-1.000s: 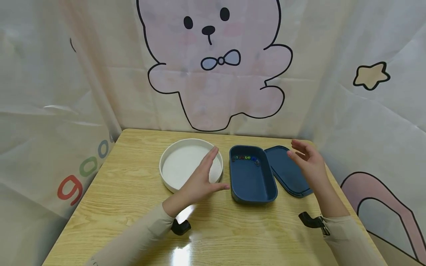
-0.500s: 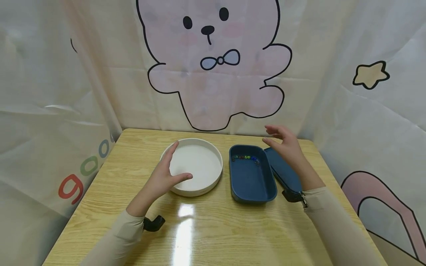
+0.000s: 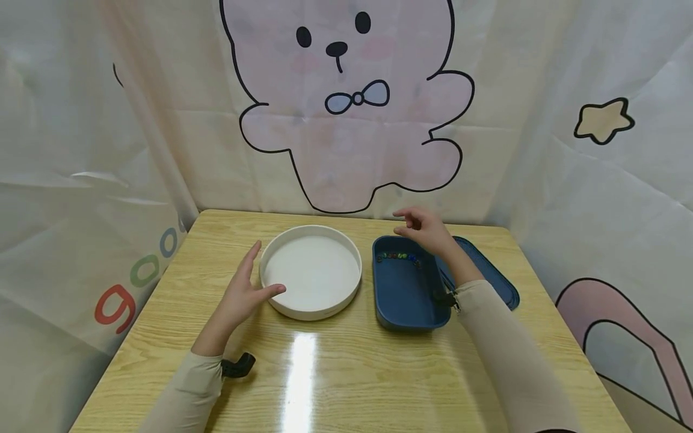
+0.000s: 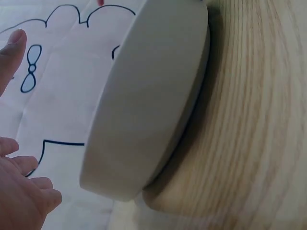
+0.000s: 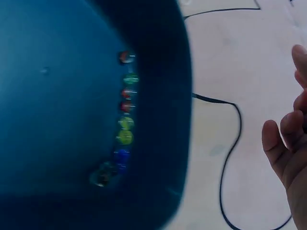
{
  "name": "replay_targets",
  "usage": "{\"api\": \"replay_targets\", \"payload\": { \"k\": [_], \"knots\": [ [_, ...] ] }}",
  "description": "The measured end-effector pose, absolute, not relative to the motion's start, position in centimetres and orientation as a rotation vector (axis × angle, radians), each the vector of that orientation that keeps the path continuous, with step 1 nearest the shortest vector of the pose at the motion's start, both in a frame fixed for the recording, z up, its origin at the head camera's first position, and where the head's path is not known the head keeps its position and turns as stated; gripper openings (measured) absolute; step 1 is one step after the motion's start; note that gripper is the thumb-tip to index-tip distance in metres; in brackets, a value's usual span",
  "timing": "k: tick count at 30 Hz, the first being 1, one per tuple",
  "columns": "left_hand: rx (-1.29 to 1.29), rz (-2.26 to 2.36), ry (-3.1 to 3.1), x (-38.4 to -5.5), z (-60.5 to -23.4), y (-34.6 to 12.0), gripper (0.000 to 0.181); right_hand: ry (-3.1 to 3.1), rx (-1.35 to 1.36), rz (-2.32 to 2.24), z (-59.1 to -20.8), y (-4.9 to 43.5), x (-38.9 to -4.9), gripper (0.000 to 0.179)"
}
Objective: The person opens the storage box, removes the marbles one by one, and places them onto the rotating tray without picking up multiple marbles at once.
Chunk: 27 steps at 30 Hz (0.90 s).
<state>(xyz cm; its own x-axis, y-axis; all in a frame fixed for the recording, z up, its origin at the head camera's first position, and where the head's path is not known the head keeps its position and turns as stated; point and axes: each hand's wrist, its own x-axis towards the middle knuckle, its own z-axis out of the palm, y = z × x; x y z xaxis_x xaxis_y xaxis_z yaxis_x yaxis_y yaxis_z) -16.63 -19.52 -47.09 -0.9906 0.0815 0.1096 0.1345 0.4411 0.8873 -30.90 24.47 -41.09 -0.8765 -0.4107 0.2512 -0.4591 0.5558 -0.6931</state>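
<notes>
A round white shallow dish (image 3: pixel 314 270) lies left of the middle of the table. My left hand (image 3: pixel 238 300) hovers at its left rim, thumb and fingers spread wide, holding nothing. In the left wrist view the dish's pale side wall (image 4: pixel 144 96) fills the middle. Right of the dish stands a dark blue rectangular box (image 3: pixel 407 300). Several coloured glass marbles (image 5: pixel 125 122) lie in a row along its far inner wall. Above the box's far right corner is my right hand (image 3: pixel 428 233), fingers loosely bent and nothing between them.
Partly under my right forearm, a dark blue lid (image 3: pixel 492 276) lies right of the box. All stand on a wood-grain table (image 3: pixel 357 373). A printed curtain (image 3: pixel 346 156) closes off the back and both sides.
My left hand has moved left, from over the dish's right part to its left rim. My right hand has swung left from above the lid to the box's far end.
</notes>
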Motion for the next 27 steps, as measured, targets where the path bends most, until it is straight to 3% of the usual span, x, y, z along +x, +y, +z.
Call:
{"api": "replay_targets", "payload": {
  "k": [9, 27],
  "knots": [
    [-0.207, -1.681, -2.615, -17.1, -49.0, -20.5, 0.119, -2.988, 0.706, 1.150, -44.1, 23.1, -32.3, 0.025],
    [-0.224, -1.664, -2.707, -17.5, -51.8, -21.0, 0.130, -3.247, 0.691, 0.898, -48.8, 22.1, -34.2, 0.026]
  ]
}}
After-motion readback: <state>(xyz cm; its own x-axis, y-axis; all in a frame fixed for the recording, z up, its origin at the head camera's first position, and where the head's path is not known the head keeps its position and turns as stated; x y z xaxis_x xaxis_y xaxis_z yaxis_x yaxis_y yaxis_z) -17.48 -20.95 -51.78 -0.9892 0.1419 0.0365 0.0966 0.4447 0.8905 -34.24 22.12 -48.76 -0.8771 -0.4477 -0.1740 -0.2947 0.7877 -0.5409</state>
